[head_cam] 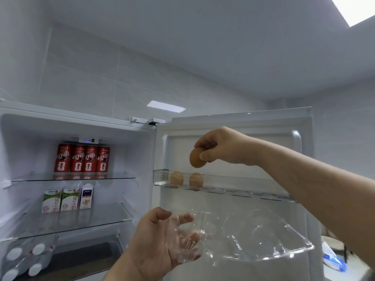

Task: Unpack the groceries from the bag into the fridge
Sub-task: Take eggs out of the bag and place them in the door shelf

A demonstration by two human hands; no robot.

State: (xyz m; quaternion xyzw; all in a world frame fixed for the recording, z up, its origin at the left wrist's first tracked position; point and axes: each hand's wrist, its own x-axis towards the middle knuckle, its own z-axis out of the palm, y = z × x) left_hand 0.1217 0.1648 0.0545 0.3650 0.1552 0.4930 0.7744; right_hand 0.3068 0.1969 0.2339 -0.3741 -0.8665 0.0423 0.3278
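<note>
Over door rack (pixel 233 182) left end: right hand (pixel 223 148) pinches egg (pixel 196 158) from top, fingertips only, likely to lower it into next slot beside two eggs (pixel 176 178) already seated. Left hand (pixel 160 242) curled on clear pack (pixel 253 236) edge, held just below, probably for short reach and as catch.

A brown egg (pixel 197 158) hangs just above the door shelf (pixel 233 179); two more eggs (pixel 176 178) stand inside it. A clear tray (pixel 255 236) lies below.
</note>
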